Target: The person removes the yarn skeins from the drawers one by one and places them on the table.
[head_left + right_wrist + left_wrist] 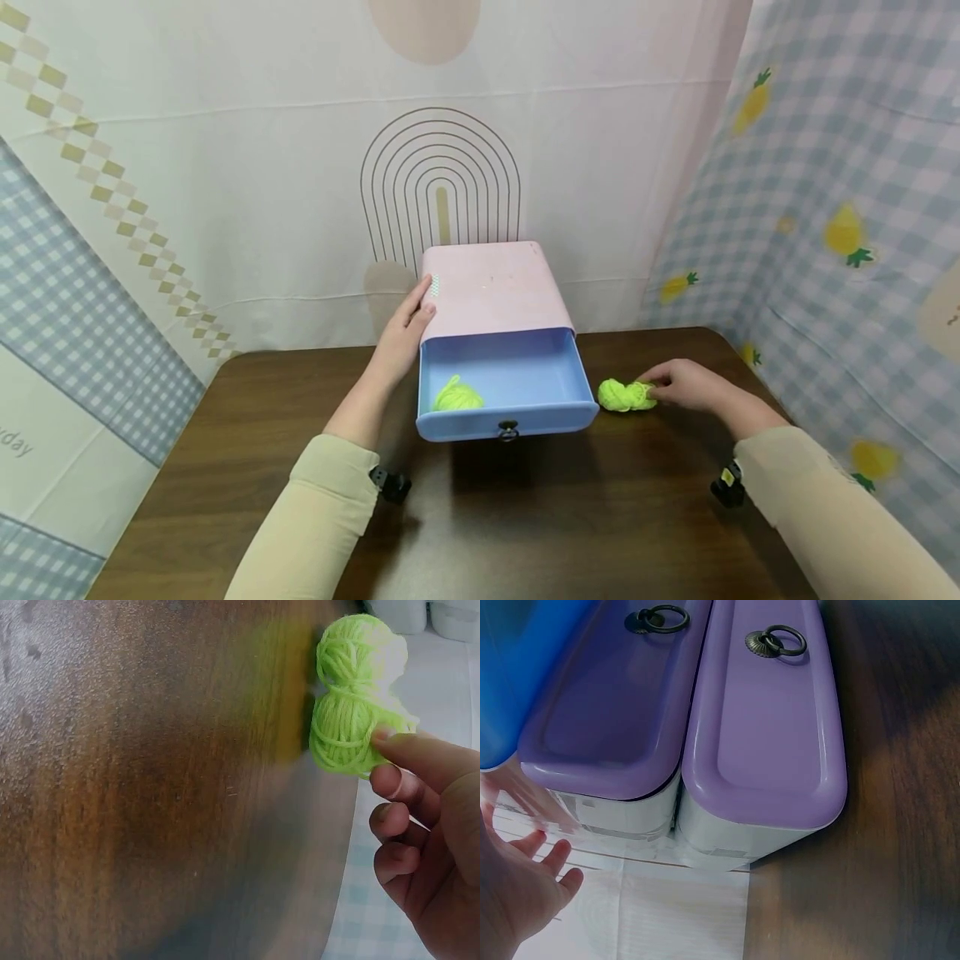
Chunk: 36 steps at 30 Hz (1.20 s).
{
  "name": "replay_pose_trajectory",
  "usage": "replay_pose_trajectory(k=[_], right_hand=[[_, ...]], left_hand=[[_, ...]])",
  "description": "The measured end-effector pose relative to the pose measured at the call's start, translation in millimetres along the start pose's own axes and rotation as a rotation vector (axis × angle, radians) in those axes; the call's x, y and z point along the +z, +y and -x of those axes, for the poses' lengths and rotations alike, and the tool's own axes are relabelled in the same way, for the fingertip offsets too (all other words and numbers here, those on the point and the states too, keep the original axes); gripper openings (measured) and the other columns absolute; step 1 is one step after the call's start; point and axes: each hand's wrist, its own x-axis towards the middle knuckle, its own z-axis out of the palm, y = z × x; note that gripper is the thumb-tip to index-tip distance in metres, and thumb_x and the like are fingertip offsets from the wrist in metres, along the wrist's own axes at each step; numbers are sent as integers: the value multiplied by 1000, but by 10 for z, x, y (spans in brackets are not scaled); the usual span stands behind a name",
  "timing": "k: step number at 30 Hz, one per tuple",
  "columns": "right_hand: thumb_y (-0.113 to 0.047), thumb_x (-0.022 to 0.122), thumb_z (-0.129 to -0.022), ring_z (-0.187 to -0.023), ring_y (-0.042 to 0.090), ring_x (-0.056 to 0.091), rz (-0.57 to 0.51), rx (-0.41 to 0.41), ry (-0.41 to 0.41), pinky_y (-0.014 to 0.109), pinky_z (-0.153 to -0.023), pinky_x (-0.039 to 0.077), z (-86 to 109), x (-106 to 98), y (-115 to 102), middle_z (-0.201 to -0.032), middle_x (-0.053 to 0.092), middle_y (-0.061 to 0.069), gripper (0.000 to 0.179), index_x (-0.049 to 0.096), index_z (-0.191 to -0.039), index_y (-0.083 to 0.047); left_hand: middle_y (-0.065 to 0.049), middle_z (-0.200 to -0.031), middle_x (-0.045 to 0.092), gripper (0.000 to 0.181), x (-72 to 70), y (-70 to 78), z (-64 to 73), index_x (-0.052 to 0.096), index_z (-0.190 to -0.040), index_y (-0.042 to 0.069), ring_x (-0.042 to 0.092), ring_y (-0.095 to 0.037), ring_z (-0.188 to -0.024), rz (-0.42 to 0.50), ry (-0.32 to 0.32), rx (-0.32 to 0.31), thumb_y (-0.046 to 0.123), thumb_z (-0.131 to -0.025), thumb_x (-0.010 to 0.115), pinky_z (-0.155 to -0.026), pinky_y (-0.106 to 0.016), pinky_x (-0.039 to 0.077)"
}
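Well, the left hand [397,337], fingers loose, touches the pink box [495,287] behind the blue drawer [457,424], maybe to keep it still, while the right hand [692,386] pinches 1 green yarn bundle [618,396] just right of the drawer, with another yarn ball [459,397] inside.

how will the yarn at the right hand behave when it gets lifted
The yarn will likely feel light and squashy, since it looks like soft wound strands. It may sag at its narrow middle, as the right hand holds it near one end.
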Motion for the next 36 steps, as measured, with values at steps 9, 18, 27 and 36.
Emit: replay_pose_trajectory(k=[9,18,27,36], right_hand=[[-20,63,-88,-55,17,49,17,16,-1,33,-50,44,42,-56,-78,-67,57,6,36,60,-123,-15],[-17,62,-89,-58,19,51,-29,20,-22,35,-52,45,146,-150,-152,-71,58,9,36,59,-124,-14],[-24,63,-88,-57,16,50,14,-59,0,33,-51,46,242,-383,-301,-69,56,3,39,58,-126,-20],[-36,63,-86,-56,17,48,29,-79,35,33,-49,44,411,-682,-838,-68,53,4,39,56,-124,-33]], left_hand=[[-1,-152,22,51,-2,7,6,28,-146,25,22,-23,-137,-3,1,2,33,-98,41,-108,-49,22],[-1,-152,21,51,-7,11,6,27,-146,26,19,-23,-138,-14,3,-8,34,-98,41,-109,-50,18],[0,-153,20,52,-17,-43,-11,26,-147,26,18,-23,-139,-9,1,4,34,-98,41,-110,-51,17],[-2,-153,20,52,-9,-4,4,26,-147,22,18,-24,-139,-1,-7,21,32,-98,41,-110,-50,17]])
